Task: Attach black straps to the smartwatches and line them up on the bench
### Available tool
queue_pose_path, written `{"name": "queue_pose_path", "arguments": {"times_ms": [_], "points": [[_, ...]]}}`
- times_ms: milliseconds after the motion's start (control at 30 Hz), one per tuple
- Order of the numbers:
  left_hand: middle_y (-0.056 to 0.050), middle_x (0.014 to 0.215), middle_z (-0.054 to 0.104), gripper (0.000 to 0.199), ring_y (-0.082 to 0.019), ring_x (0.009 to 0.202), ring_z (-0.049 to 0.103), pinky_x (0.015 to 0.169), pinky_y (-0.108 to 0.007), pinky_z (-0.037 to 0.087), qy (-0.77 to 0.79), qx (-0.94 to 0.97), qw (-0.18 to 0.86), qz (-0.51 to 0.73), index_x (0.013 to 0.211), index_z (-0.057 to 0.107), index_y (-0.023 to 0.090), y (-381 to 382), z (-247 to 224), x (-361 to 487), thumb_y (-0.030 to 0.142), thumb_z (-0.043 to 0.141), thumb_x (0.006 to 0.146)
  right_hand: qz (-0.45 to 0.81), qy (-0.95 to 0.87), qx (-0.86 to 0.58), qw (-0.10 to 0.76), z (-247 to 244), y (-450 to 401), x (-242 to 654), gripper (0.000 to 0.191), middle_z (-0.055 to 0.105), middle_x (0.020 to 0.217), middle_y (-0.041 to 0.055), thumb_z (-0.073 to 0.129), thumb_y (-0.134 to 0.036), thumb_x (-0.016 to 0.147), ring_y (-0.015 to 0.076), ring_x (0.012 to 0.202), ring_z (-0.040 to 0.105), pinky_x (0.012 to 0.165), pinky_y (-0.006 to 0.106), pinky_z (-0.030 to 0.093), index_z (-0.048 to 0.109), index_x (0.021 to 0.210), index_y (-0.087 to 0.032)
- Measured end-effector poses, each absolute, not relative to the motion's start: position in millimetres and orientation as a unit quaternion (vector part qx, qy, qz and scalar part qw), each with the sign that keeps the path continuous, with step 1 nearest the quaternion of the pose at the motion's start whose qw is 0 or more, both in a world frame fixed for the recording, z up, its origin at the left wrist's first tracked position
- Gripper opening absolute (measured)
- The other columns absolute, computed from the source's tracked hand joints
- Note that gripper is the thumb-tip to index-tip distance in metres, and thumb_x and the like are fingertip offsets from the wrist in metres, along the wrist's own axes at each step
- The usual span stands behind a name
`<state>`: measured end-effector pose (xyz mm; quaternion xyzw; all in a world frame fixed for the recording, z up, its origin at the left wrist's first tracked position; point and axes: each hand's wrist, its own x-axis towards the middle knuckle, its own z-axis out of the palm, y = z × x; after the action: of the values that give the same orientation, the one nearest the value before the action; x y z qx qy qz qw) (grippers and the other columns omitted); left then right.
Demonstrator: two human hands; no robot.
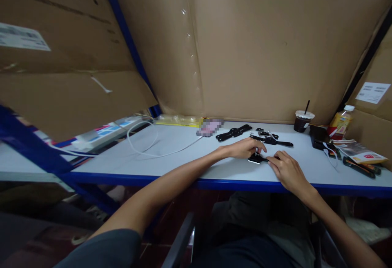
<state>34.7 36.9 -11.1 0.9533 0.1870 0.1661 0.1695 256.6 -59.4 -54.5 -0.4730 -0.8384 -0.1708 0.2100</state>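
Dark grey sleeve cloth (104,247) covers the upper left arm at the bottom of the view, with the person's dark-clothed lap and a grey chair armrest (180,241) beside it. Both forearms reach over the blue front edge (232,184) of a pale tabletop (183,168). Close to that edge, right of the table's middle, lies a small black tool (255,158) with a slim stem pointing right. The right hand (289,172) is mostly closed, thumb and forefinger pinched on the stem's end; the left hand (246,149) is partly curled, its fingertips bent down at the tool's far side, though how firmly they hold cannot be told. To the right are slim dark packets (358,167), a plastic pouch (361,151) partly over them, and a black case (320,137) with a white cable. Just beyond the hands are a black long-handled part (271,140), small black pieces (262,133) and, to their left, a crossed pair of black parts (234,132). Farther left, a white cord (171,153) loops to a pixelated pink object (210,127), near yellow-edged clear packaging (180,121). A lidded cup (302,122) with a black straw and a white-capped bottle (342,122) stand before tall cardboard (251,47).
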Motion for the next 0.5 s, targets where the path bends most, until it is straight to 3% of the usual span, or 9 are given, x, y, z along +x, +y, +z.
{"name": "queue_pose_path", "arguments": {"times_ms": [133, 267, 367, 500], "points": [[-0.005, 0.098, 0.073, 0.056, -0.015, 0.087, 0.065, 0.079, -0.025, 0.047, 0.194, 0.955, 0.164, 0.153, 0.116, 0.07, 0.015, 36.6, -9.5, 33.5, -0.009, 0.04, 0.075, -0.169, -0.839, -0.472, 0.21, -54.5, -59.5, 256.6, 0.026, 0.064, 0.093, 0.0079, 0.049, -0.02, 0.102, 0.0228, 0.092, 0.06, 0.079, 0.034, 0.049, 0.074, 0.109, -0.021], [-0.008, 0.106, 0.073, 0.042, -0.017, 0.095, 0.067, 0.082, -0.028, 0.048, 0.215, 0.957, 0.1, 0.165, 0.114, 0.069, 0.016, 33.7, -6.2, 30.7, 0.0, 0.045, 0.084, -0.173, -0.837, -0.472, 0.216, -54.0, -59.6, 255.5, 0.026, 0.065, 0.092, 0.0083, 0.05, -0.019, 0.1, 0.023, 0.091, 0.061, 0.078, 0.034, 0.05, 0.075, 0.108, -0.022], [-0.009, 0.093, 0.072, 0.021, -0.019, 0.083, 0.066, 0.072, -0.028, 0.045, 0.266, 0.949, 0.004, 0.168, 0.096, 0.071, 0.016, 28.3, -2.6, 29.8, 0.02, 0.05, 0.096, -0.176, -0.835, -0.471, 0.222, -54.1, -59.5, 255.2, 0.025, 0.065, 0.092, 0.0086, 0.051, -0.019, 0.1, 0.0227, 0.09, 0.061, 0.077, 0.034, 0.05, 0.075, 0.106, -0.021], [-0.005, 0.071, 0.067, 0.037, -0.015, 0.061, 0.057, 0.059, -0.027, 0.033, 0.296, 0.946, -0.044, 0.126, 0.081, 0.068, 0.017, 23.2, -1.0, 31.6, 0.047, 0.055, 0.098, -0.175, -0.836, -0.474, 0.213, -54.1, -59.4, 255.7, 0.025, 0.065, 0.092, 0.0089, 0.051, -0.02, 0.1, 0.0233, 0.091, 0.062, 0.079, 0.035, 0.051, 0.075, 0.108, -0.02]]}}
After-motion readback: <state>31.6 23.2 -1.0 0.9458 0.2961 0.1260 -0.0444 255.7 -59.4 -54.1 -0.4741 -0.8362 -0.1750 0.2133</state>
